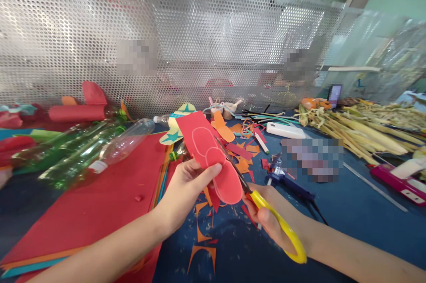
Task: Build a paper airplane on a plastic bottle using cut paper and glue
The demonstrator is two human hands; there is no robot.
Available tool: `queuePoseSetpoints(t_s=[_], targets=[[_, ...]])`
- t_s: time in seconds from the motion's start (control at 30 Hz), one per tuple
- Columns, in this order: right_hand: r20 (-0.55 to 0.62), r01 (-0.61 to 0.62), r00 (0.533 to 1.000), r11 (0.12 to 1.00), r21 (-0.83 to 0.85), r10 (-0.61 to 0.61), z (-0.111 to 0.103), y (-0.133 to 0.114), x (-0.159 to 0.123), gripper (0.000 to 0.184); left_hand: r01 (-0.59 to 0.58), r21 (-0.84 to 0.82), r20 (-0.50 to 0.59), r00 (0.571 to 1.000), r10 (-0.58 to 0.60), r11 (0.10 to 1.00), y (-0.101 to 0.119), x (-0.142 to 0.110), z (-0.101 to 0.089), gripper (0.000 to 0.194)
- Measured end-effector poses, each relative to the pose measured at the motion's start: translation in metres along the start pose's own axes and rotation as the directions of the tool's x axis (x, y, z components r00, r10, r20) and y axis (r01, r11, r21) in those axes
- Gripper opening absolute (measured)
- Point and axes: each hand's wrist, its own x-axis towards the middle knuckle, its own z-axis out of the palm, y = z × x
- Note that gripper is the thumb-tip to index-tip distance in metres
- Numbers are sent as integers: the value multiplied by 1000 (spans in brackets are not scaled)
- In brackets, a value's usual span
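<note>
Head view: we log red paper (213, 154) (outlined in white) near centre, pinched by the left hand (181, 185) at its 7 o'clock; the right hand (282, 203), at 4 o'clock, grips yellow-handled scissors (261, 201), blades along the paper.

Single view, head-worn camera, looking forward and down across table (349, 209). Left hand (181, 192) and right hand (286, 207) close to lens, mid-frame. Mesh screen (213, 43) farther off, beyond table, spanning upper frame.
</note>
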Motion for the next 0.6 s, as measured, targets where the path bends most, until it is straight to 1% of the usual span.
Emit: queuePoseSetpoints(t_s=[0.27, 0.47, 0.6], targets=[[2, -21, 1000, 994, 107, 21, 0, 1, 0, 67, -8, -34, -29, 1000, 7, 999, 0, 1, -3, 13], [3, -30, 1000, 992, 119, 30, 1, 2, 0, 66, -14, -56, -4, 1000, 13, 998, -1, 2, -2, 13], [-4, -24, 1000, 995, 94, 24, 2, 3, 0, 66, -16, -58, -9, 1000, 15, 998, -1, 3, -2, 13]])
